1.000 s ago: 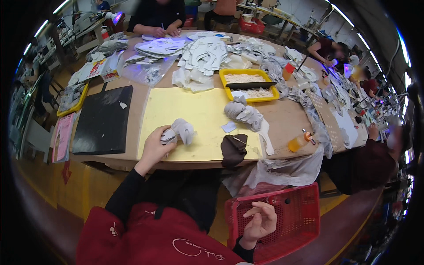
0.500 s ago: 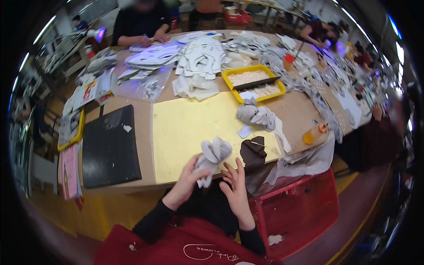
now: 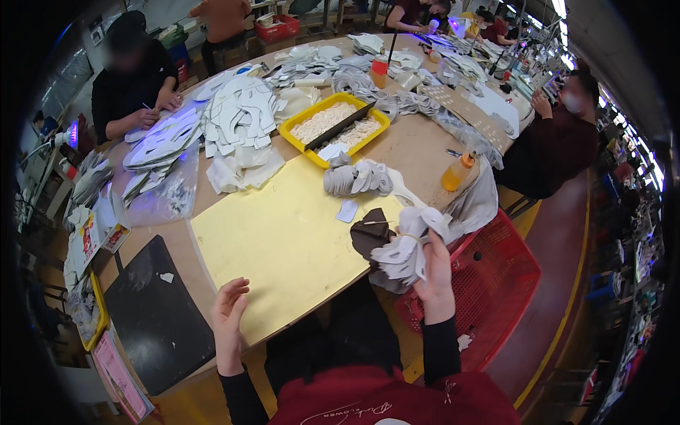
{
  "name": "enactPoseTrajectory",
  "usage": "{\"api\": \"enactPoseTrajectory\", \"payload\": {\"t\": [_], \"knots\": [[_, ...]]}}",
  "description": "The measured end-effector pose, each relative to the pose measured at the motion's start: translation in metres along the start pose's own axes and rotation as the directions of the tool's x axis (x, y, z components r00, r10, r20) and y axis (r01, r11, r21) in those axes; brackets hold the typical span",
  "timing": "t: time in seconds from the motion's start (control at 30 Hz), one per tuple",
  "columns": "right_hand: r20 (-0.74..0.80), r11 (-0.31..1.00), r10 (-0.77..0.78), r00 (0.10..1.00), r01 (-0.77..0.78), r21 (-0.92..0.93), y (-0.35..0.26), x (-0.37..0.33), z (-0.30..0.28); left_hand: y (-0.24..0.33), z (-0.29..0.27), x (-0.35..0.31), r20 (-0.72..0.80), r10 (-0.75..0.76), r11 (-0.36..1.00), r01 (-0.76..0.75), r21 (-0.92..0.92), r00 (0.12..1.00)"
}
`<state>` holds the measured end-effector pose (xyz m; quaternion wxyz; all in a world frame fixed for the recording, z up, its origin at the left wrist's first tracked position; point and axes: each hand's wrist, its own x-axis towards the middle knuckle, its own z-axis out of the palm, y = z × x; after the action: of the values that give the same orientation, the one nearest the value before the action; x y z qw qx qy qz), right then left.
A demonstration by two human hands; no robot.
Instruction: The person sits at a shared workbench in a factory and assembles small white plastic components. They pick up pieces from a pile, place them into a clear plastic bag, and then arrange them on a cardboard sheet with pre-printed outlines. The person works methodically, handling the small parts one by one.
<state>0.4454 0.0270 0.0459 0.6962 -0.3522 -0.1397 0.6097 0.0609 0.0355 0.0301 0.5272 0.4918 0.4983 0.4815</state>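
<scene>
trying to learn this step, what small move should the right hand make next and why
Probably lower the grey bundle into the red basket: the right hand holds it close to the basket's open top, while the left hand holds nothing.

the bundle of grey-white pieces (image 3: 402, 261) has passed from the left hand (image 3: 228, 315) to the right hand (image 3: 435, 273). a second ago the right hand was bare above the red basket (image 3: 501, 287); now it grips the bundle near the dark cloth (image 3: 368, 237). the left hand is now bare, fingers loosely curled, by the yellow sheet's (image 3: 283, 237) front edge. the hands, close together half a second ago, are well apart.
</scene>
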Motion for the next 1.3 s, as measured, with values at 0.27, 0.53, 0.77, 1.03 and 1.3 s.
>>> {"api": "enactPoseTrajectory", "payload": {"t": [0.27,0.53,0.77,1.03,1.3], "knots": [[0.170,0.462,-0.674,0.719,0.590,-0.662,-0.060,0.071,0.030,-0.034,0.009,0.012,-0.159,0.036,0.999,-0.038,-0.012,0.987],[0.419,-0.371,-0.486,0.767,0.253,-0.893,-0.077,0.227,0.002,-0.036,0.008,0.011,-0.154,0.055,0.998,-0.056,0.000,0.986],[0.706,-0.369,-0.376,0.600,0.602,-0.708,-0.015,0.180,0.020,-0.035,0.012,0.014,-0.133,0.054,0.997,-0.047,0.059,0.990],[0.801,-0.657,-0.125,0.585,0.557,-0.509,0.020,0.154,0.048,-0.035,0.014,0.015,-0.107,0.082,0.984,-0.064,0.164,0.991],[0.783,-0.544,-0.336,0.524,0.571,-0.615,0.007,0.148,0.052,-0.038,0.014,0.016,-0.129,0.081,0.990,-0.065,0.127,0.988]]}}
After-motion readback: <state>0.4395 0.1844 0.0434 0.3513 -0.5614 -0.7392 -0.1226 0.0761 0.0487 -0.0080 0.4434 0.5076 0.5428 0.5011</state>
